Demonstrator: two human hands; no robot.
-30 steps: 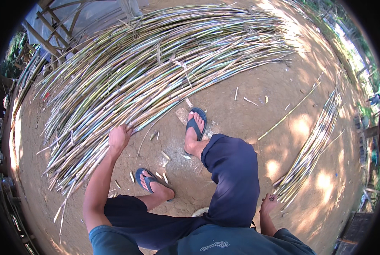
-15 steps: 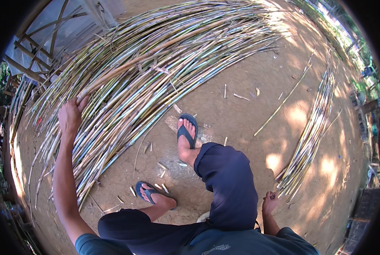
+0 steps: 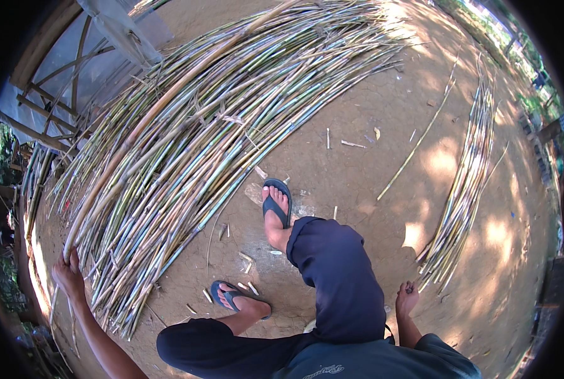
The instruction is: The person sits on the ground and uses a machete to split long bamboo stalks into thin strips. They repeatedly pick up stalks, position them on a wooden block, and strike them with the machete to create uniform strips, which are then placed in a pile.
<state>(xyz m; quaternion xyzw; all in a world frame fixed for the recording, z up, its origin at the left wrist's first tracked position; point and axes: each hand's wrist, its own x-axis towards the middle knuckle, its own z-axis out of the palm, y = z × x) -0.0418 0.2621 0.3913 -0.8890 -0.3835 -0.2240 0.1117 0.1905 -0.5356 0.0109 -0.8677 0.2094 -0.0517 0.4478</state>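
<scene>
My left hand (image 3: 69, 278) is closed around the near end of a long, thick tan cane (image 3: 148, 120). The cane stretches away over a broad pile of thin green, tan and purplish canes (image 3: 196, 180), which covers the left and the far side of the ground. Low on the right, my right hand (image 3: 407, 300) has its fingers curled in; a small dark spot shows among them, but I cannot make out what it is. Just beyond that hand are the near ends of a narrower bundle of canes (image 3: 462, 183).
A single cane (image 3: 421, 139) lies between the pile and the bundle. Short cut cane pieces (image 3: 247, 258) are scattered around my sandalled feet (image 3: 275, 208). At the far left stands a pole frame (image 3: 75, 69) with translucent sheeting. The ground is bare, cracked earth with sunlit patches.
My left hand has moved down and left, drawing the thick cane's end toward me and along the pile's left side. My right hand has shifted only slightly and remains closed.
</scene>
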